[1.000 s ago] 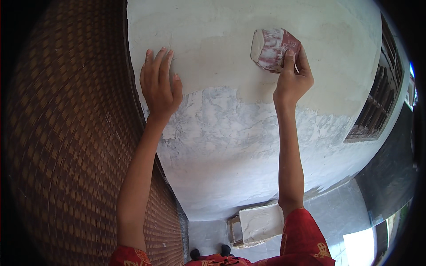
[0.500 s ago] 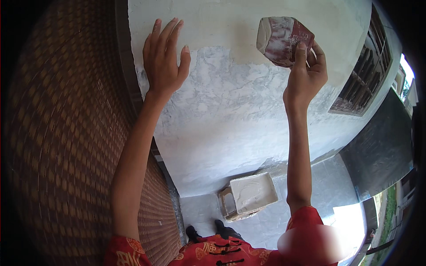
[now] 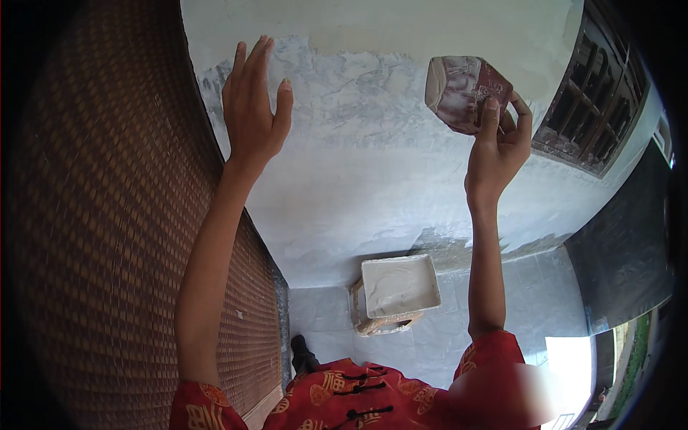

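My right hand [image 3: 499,147] grips a flat, many-sided maroon plaster spreader [image 3: 464,97], thumb on its near face and fingers curled behind. Pale plaster is smeared over the spreader, thickest along its left edge. My left hand [image 3: 252,107] is raised at the left with fingers stretched out and holds nothing. Behind both hands stands a wall [image 3: 344,186], with patchy grey-white plaster across its middle and a smoother cream coat above. Whether the left palm or the spreader touches the wall, I cannot tell.
A shallow tray [image 3: 401,287] of wet plaster rests on a small stool [image 3: 380,326] by the foot of the wall. Woven brown matting [image 3: 122,215] runs along my left. A barred window [image 3: 598,93] and a dark panel [image 3: 623,236] are at the right, above grey floor tiles [image 3: 444,344].
My view has shifted, with the window and tray now further left. The spreader sits lower in the picture, still held in my right hand. My left hand stays open.
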Available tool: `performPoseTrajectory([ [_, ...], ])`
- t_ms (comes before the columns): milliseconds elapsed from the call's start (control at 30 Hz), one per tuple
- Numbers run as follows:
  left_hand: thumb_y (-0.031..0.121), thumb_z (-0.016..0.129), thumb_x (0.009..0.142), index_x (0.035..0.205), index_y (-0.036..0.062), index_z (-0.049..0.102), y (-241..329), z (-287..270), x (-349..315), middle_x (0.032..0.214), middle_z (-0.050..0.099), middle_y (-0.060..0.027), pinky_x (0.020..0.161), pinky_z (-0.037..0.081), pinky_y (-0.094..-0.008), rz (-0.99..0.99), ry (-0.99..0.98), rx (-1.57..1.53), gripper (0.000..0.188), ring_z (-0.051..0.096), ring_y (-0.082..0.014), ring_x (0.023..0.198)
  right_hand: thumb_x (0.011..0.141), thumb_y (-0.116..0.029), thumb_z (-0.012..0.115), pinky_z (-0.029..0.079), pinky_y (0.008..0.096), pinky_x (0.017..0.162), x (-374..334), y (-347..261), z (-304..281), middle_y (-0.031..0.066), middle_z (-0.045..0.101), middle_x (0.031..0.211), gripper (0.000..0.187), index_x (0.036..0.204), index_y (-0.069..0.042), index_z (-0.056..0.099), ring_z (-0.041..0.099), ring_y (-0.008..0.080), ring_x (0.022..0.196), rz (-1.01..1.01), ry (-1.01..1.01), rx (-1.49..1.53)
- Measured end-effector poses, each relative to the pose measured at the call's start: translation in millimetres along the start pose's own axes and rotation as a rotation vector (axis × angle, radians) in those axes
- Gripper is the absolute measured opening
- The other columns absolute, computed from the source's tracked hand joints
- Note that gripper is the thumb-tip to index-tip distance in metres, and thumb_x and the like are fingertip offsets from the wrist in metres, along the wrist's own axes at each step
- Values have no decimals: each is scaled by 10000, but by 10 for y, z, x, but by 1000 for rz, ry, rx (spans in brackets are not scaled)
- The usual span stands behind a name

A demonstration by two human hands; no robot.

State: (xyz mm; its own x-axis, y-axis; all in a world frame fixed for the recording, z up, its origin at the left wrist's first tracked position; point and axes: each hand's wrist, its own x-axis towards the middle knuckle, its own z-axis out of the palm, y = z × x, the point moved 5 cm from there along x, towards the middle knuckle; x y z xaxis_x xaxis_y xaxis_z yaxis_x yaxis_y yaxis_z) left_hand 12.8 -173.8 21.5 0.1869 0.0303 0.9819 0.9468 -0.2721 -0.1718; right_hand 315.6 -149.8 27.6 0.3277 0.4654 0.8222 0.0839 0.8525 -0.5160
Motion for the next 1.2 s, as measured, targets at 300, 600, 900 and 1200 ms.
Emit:
performPoseTrajectory([
  [300,243,449,998,1474,32,360,1457,206,-285,1507,409,-152,1134,255,-526,-168,-209,-96,528,268,-385,1448,998,-74,534,528,259,741,-65,391,-1318,152,696,947,281,1245,47,479,652,121,844,187,-9,10],
  [600,180,495,963,1453,4,377,2139,301,-898,1493,433,-159,1096,305,-524,-318,-376,-185,535,294,-380,1442,995,-78,526,522,270,755,-380,665,-2026,174,681,1000,299,1253,60,466,644,133,884,371,-40,-68],
  [900,204,474,977,1448,-8,379,2319,343,-1848,1473,440,-189,1106,299,-513,-563,-500,-273,525,291,-393,1440,999,-97,521,507,271,775,-983,909,-2366,184,686,1015,308,1255,66,465,645,141,903,531,-69,-232],
  [1200,223,462,988,1435,7,398,2705,532,-2636,1457,454,-183,1120,281,-507,-754,-653,-296,500,301,-383,1436,985,-73,538,505,268,743,-1528,1437,-2592,172,703,982,289,1241,52,484,655,133,858,681,-141,-323],
])
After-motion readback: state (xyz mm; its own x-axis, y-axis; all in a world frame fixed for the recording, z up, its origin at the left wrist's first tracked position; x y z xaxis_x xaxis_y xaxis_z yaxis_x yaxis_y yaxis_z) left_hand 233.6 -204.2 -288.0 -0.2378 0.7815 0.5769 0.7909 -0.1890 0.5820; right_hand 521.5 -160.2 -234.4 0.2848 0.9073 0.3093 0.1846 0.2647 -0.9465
